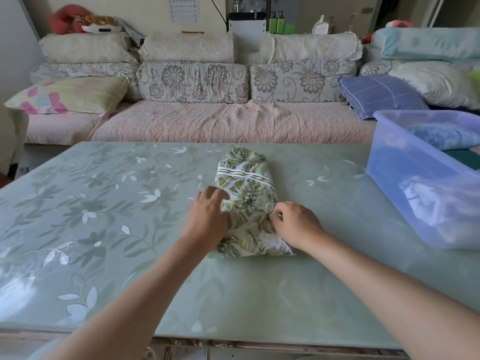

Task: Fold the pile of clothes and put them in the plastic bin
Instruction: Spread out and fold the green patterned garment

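While the right grip is curling its fingers and pinching the right edge of the folded garment, the left grip is lying fairly flat, fingers spread, pressing down on the opposite edge. Likely reason: one side is being pinned so the bundle is not sliding or springing open, the other side is being tucked or squared up. Both are working the near half of the bundle; the far half, with the striped band across it, is lying free.

The garment, a leaf print in green and white, is sitting as a compact oblong near the middle of the worktop, not lifted. It looks almost done, so the fold is probably at the final tidy before transfer.

The plastic bin is standing at the right end of the worktop, well apart from the garment, open side up and within reach of the right arm. Other clothes are showing inside it, so part of the pile seems packed already.

A sofa with cushions is sitting behind the worktop.
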Tool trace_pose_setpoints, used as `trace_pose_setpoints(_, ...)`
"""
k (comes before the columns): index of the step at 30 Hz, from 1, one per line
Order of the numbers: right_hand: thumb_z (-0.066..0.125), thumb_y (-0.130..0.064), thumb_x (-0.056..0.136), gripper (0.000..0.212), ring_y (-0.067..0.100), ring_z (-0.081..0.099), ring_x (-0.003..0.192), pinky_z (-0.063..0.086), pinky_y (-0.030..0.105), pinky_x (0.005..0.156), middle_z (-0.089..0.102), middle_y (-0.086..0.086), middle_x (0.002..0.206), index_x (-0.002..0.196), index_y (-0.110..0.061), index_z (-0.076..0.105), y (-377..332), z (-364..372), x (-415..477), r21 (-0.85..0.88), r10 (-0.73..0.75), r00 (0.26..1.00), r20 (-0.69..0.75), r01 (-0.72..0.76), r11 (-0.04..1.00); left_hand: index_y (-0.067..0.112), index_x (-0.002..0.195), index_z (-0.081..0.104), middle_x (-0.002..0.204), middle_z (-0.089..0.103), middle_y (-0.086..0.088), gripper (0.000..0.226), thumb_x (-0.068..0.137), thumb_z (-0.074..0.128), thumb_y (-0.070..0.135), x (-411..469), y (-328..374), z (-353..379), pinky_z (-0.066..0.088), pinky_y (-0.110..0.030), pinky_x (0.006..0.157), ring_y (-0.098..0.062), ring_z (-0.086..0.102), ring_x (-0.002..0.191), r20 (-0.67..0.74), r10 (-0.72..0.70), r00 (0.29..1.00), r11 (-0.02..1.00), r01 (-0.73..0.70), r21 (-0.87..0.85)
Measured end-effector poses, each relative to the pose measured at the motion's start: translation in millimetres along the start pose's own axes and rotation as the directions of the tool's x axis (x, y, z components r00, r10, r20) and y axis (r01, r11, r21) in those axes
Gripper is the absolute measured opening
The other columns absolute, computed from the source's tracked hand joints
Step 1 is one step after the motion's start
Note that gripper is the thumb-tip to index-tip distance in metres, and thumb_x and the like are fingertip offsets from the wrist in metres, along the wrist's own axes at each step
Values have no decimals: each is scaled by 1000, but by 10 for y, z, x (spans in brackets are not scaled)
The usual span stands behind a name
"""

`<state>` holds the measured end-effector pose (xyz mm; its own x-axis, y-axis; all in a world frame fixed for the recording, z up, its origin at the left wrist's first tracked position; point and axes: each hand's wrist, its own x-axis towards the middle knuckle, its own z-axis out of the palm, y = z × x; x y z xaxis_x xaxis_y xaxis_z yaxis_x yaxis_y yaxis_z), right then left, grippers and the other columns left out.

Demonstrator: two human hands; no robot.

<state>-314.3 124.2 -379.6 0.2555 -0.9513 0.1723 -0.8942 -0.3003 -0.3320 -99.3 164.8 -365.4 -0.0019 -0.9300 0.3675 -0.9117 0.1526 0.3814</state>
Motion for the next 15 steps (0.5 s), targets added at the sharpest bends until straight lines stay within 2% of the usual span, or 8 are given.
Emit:
trace_pose_setpoints(2,51,-35,97,18,25,60,101,41,33,79,61,-1,107,101,-23,62,-18,18,-5,-67,9,1000,-18,-11,998,22,111,65,125,59,6,25,93,48,18,-68,186,1,38,-33,99,-18,54,116,-35,227,973,974,-227,1)
trace_pose_setpoints(4,55,-33,94,14,25,59,103,40,33,82,58,-2,110,105,-25,60,-24,29,-7,-93,19,998,-58,-25,995,28,120,65,135,57,9,40,94,34,35,-162,284,100,35,-34,105,-18,51,126,88,373,924,917,-382,119)
trace_pose_setpoints(7,66,-22,86,25,26,55,107,43,37,89,54,1,117,110,-23,59,-20,65,-7,-139,-95,980,-173,71,988,27,155,23,163,12,9,79,87,4,62,-335,209,257,4,-37,122,-16,5,151,353,265,897,904,-359,232)
trace_pose_setpoints(8,67,-15,83,30,28,56,109,46,38,92,56,4,120,112,-20,62,-37,73,-13,-152,-203,953,-223,172,973,26,157,11,163,0,10,84,84,-3,65,-367,152,324,-4,-39,122,-15,-7,151,397,221,891,909,-336,247)
trace_pose_setpoints(10,59,-12,83,34,30,59,117,48,41,100,62,9,129,116,-12,69,-62,84,-42,-172,-470,832,-295,438,883,26,157,1,163,-9,10,88,80,-10,66,-376,112,364,-12,-42,121,-12,-19,148,433,184,882,910,-320,265)
trace_pose_setpoints(12,43,-36,91,55,26,44,139,33,41,117,48,12,150,136,-8,59,-78,117,-111,-163,-588,802,-104,569,806,26,157,0,163,-10,11,89,78,-11,66,-327,93,363,-16,-44,119,-12,-22,147,444,182,877,903,-328,277)
trace_pose_setpoints(13,33,-52,90,74,22,26,150,19,40,123,29,11,161,149,-7,43,-73,118,-160,-161,-566,822,60,568,807,26,156,-1,163,-11,11,89,78,-9,67,-302,66,352,-17,-44,119,-11,-23,146,453,191,871,900,-340,274)
trace_pose_setpoints(15,16,-78,83,102,16,-10,153,-2,36,125,-10,5,167,160,-11,5,14,132,-212,-221,-442,837,322,521,825,27,156,-3,162,-12,13,89,81,-2,75,-258,-24,297,-17,-39,119,-9,-25,146,485,218,847,901,-366,234)
